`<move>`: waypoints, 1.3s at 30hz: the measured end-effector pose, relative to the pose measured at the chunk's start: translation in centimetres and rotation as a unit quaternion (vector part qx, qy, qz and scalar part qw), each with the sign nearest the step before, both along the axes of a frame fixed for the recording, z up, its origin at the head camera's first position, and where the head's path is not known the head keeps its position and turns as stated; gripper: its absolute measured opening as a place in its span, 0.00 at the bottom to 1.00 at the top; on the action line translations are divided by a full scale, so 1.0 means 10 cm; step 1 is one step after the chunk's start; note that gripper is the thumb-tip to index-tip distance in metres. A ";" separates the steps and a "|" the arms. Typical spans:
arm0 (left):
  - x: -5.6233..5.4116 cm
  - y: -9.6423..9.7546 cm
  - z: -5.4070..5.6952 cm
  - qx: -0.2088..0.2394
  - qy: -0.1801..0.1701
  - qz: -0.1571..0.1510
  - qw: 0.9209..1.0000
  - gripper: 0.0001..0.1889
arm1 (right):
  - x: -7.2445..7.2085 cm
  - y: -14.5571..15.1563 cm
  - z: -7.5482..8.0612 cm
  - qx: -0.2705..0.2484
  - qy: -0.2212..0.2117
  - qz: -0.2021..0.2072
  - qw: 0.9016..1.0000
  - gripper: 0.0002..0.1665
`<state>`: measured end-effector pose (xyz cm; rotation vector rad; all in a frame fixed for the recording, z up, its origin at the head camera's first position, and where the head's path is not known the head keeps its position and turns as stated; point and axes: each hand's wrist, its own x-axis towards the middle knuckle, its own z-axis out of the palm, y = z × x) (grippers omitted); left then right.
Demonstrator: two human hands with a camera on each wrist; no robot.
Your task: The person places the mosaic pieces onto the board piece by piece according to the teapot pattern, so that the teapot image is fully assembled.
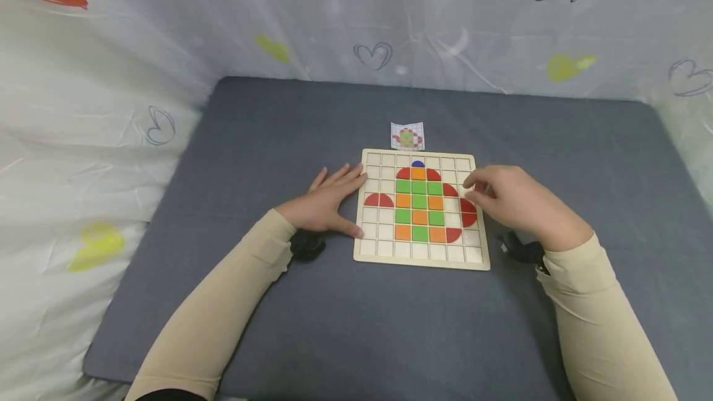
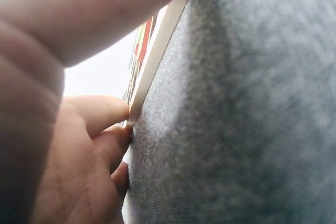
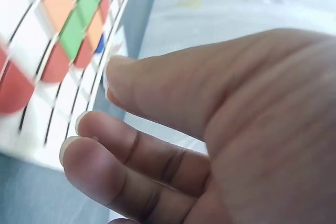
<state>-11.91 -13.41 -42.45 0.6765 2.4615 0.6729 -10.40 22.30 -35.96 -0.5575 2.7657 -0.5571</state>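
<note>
A pale wooden grid board (image 1: 421,264) holds green squares (image 1: 419,202), orange squares (image 1: 420,217), red rounded pieces (image 1: 469,219) and one blue half-round piece (image 1: 418,164) at the top. My left hand (image 1: 323,206) is spread along the board's left side, thumb and fingertips at its edge. In the left wrist view the fingers meet the board's side (image 2: 149,69). Over the right edge hovers my right hand (image 1: 515,200), near the red pieces. The right wrist view shows its thumb (image 3: 157,85) and bent fingers (image 3: 94,166) apart, with nothing between them.
A small picture card (image 1: 407,136) lies just behind the board, printed with a similar coloured pattern. The board rests on a dark grey cloth-covered table (image 1: 356,327). A pale printed curtain (image 1: 334,11) hangs along the back and sides.
</note>
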 end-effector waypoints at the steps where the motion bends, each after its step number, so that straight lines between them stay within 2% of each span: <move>1: 0.00 0.00 0.00 0.001 0.001 0.000 1.000 0.66 | 0.01 0.05 -0.01 0.000 0.002 -0.003 1.000 0.13; 12: 0.00 0.00 -0.02 0.008 0.001 0.001 1.000 0.65 | 0.11 0.54 -0.17 0.030 0.023 -0.003 0.999 0.16; 17: 0.00 0.00 -0.01 0.009 0.002 0.000 1.000 0.65 | 0.15 0.74 -0.20 0.048 0.010 -0.019 0.999 0.20; 32: 0.00 0.01 -0.02 0.008 0.003 0.002 1.000 0.65 | 0.16 1.04 -0.26 0.077 -0.014 -0.036 0.996 0.25; 39: -0.01 0.00 -0.03 0.008 0.003 0.000 1.000 0.65 | 0.17 1.08 -0.31 0.074 -0.014 -0.043 0.996 0.21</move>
